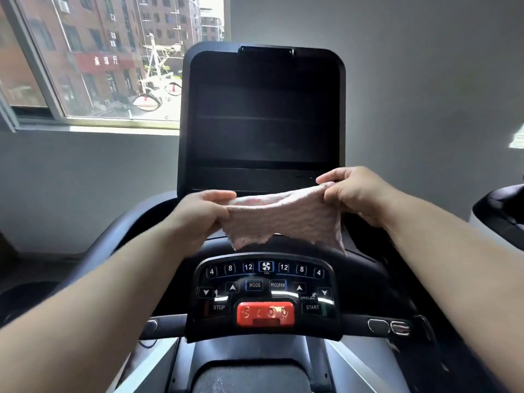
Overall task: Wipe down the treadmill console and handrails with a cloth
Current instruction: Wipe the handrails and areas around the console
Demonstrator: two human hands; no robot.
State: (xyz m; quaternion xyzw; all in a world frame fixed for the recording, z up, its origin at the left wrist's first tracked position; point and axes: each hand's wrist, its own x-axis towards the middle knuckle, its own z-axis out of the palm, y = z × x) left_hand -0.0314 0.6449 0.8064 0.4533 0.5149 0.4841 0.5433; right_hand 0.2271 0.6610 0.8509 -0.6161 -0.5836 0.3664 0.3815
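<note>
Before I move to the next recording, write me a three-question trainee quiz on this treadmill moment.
1. True or false: the left hand and the right hand both grip the pink cloth.
2. The console screen is: A showing numbers, B dark, C showing a video.
3. Fill in: the button right of the red stop key reads ____.
Key: 1 true; 2 B; 3 START.

Window (113, 58), upper left: metal-framed, daylit, brick buildings (93, 29) stood beyond (one bore a red sign (105, 61)). Wall (411, 80): plain grey; a bright light patch (516, 139) lay at right.
</note>
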